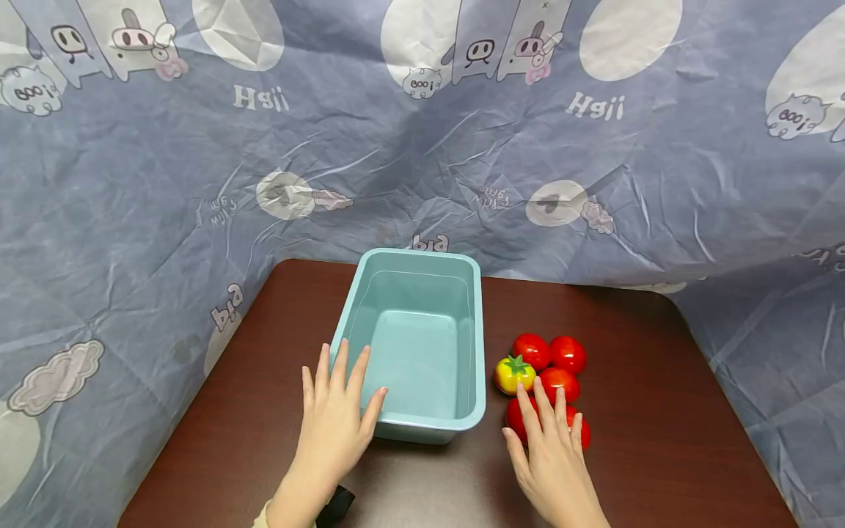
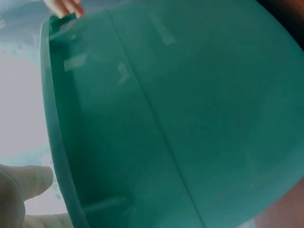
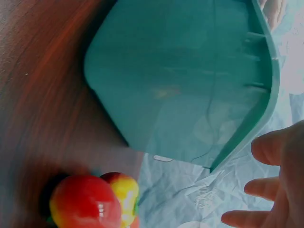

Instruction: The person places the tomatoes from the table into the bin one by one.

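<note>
A teal plastic bin (image 1: 422, 345) stands upright near the middle of the dark brown tabletop (image 1: 660, 411), its far end close to the far edge. The left hand (image 1: 337, 418) lies flat with straight, spread fingers at the bin's near left corner, fingertips touching the rim and outer wall; it grips nothing. The left wrist view shows little beyond the bin's wall (image 2: 180, 118) filling the frame and a blurred thumb (image 2: 23, 190) at the lower left.

To the right of the bin, toward the near right part of the tabletop, sit 4 red tomatoes (image 1: 557, 367) and 1 yellow tomato (image 1: 514, 374) with a green stem, packed so they touch. The right hand (image 1: 551, 455) hovers or rests over the nearest red one, fingers straight and released; most of that tomato is hidden under the fingers, so contact cannot be confirmed. The right wrist view catches only 1 red tomato (image 3: 85, 202) and the yellow one (image 3: 124, 190), partly cut off by the bottom edge.

A small black object (image 1: 338, 506) beside the left wrist is cut off and cannot be identified. A printed blue cloth (image 1: 422, 147) drapes behind and around the tabletop.
</note>
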`<action>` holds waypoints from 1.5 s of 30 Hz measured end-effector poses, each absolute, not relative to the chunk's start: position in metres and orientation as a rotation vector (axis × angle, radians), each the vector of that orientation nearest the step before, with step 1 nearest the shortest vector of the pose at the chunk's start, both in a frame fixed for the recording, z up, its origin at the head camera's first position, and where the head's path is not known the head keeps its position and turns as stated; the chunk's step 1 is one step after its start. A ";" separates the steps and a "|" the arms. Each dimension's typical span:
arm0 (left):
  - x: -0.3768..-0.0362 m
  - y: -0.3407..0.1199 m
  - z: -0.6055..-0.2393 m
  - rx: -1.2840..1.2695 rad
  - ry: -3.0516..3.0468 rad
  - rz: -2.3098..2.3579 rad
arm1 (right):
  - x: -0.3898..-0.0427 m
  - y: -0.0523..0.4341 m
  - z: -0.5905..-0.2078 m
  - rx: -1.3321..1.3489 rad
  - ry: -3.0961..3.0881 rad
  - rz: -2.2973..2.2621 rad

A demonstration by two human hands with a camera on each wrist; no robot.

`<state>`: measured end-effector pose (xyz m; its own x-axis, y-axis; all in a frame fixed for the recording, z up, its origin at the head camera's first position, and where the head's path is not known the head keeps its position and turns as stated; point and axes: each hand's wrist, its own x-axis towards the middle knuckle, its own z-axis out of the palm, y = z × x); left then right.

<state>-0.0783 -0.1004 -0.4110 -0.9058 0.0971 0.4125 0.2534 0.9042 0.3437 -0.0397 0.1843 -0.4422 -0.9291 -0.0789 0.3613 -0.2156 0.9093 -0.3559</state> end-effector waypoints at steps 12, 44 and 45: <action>-0.081 -0.133 -0.413 -0.103 -2.797 -0.746 | -0.051 0.190 -0.455 0.126 -2.866 0.531; -0.082 -0.130 -0.454 0.082 -2.555 -1.320 | -0.067 0.192 -0.498 0.165 -2.821 0.425; -0.082 -0.130 -0.454 0.083 -2.551 -1.322 | -0.068 0.192 -0.499 0.170 -2.818 0.418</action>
